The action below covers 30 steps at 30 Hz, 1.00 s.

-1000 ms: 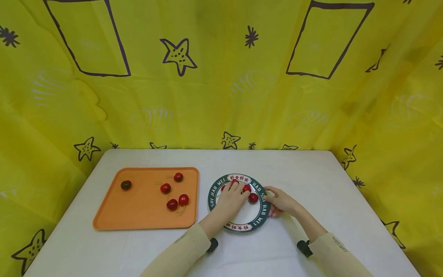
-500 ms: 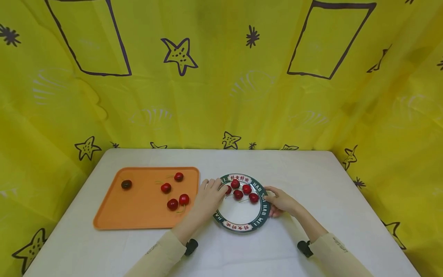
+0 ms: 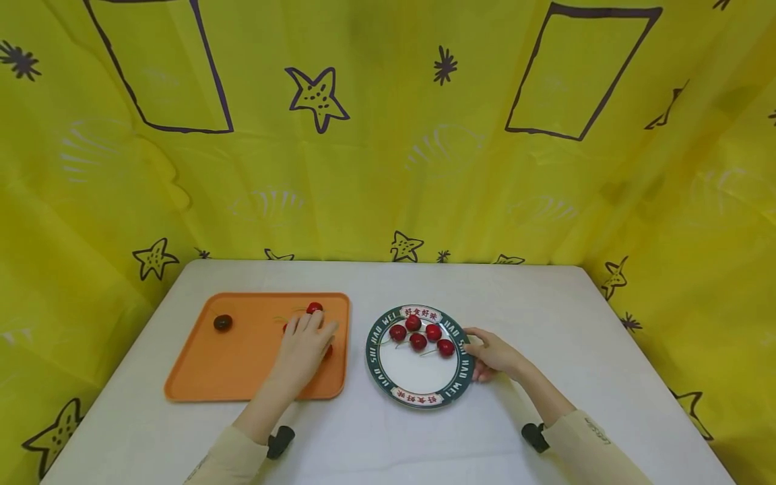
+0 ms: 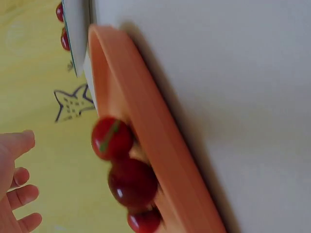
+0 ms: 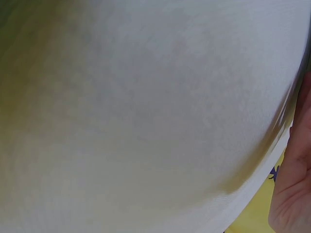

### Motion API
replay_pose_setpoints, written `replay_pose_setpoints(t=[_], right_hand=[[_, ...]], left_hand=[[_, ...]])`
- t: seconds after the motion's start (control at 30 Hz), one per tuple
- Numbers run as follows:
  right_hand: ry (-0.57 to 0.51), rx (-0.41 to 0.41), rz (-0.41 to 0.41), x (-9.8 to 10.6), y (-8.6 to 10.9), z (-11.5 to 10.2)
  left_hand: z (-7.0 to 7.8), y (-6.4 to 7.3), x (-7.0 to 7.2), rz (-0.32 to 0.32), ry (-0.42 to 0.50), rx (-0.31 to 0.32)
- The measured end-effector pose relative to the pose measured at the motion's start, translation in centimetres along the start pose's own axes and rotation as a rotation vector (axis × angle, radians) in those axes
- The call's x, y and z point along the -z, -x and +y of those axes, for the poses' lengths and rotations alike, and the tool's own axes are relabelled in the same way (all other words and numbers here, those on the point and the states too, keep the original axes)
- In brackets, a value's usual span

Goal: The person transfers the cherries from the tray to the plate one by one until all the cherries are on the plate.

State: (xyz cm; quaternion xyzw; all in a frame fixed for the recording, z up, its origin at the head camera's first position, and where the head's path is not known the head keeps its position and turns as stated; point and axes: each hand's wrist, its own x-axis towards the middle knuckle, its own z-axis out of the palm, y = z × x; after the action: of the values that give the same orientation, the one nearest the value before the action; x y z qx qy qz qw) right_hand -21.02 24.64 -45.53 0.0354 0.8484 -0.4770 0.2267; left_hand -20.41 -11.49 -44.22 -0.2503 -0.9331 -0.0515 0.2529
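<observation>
My left hand hovers over the orange tray, its fingers spread and holding nothing. In the left wrist view, several red cherries lie by the tray wall, apart from the fingertips. The hand partly covers the cherries on the tray's right side in the head view; a red one shows beyond its fingertips. A dark brown cherry lies on the tray's left. My right hand grips the right rim of a green-edged white plate, where several red cherries with stems are grouped toward the back.
Both tray and plate rest on a white-covered table, a narrow gap between them. A yellow patterned curtain encloses the back and sides. The right wrist view mostly shows white surface.
My left hand has left the plate's cherries and moved leftward over the tray, its fingers letting go of a cherry on the plate. The right hand keeps its place at the rim.
</observation>
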Motion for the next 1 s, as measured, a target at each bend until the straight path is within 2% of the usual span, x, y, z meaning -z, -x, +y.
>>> replay_pose_setpoints(t=[0.07, 0.17, 0.4, 0.53, 0.63, 1.0], right_hand=[[-0.001, -0.002, -0.002, 0.0, 0.0, 0.0], [-0.002, -0.008, 0.000, 0.0, -0.1, 0.0], [0.008, -0.014, 0.002, 0.0, 0.0, -0.1], [0.006, -0.011, 0.001, 0.0, 0.0, -0.1], [0.003, -0.007, -0.002, 0.0, 0.0, -0.1], [0.012, -0.014, 0.002, -0.1, 0.1, -0.3]], left_hand=[[-1.1, 0.6, 0.1, 0.027, -0.013, 0.001], [-2.6, 1.5, 0.1, 0.023, -0.021, 0.019], [-4.7, 3.5, 0.3, -0.127, -0.027, 0.096], [-5.0, 4.1, 0.4, -0.202, -0.010, 0.101], [-5.1, 4.5, 0.5, -0.229, 0.015, 0.097], [-5.3, 5.6, 0.4, -0.251, 0.019, 0.099]])
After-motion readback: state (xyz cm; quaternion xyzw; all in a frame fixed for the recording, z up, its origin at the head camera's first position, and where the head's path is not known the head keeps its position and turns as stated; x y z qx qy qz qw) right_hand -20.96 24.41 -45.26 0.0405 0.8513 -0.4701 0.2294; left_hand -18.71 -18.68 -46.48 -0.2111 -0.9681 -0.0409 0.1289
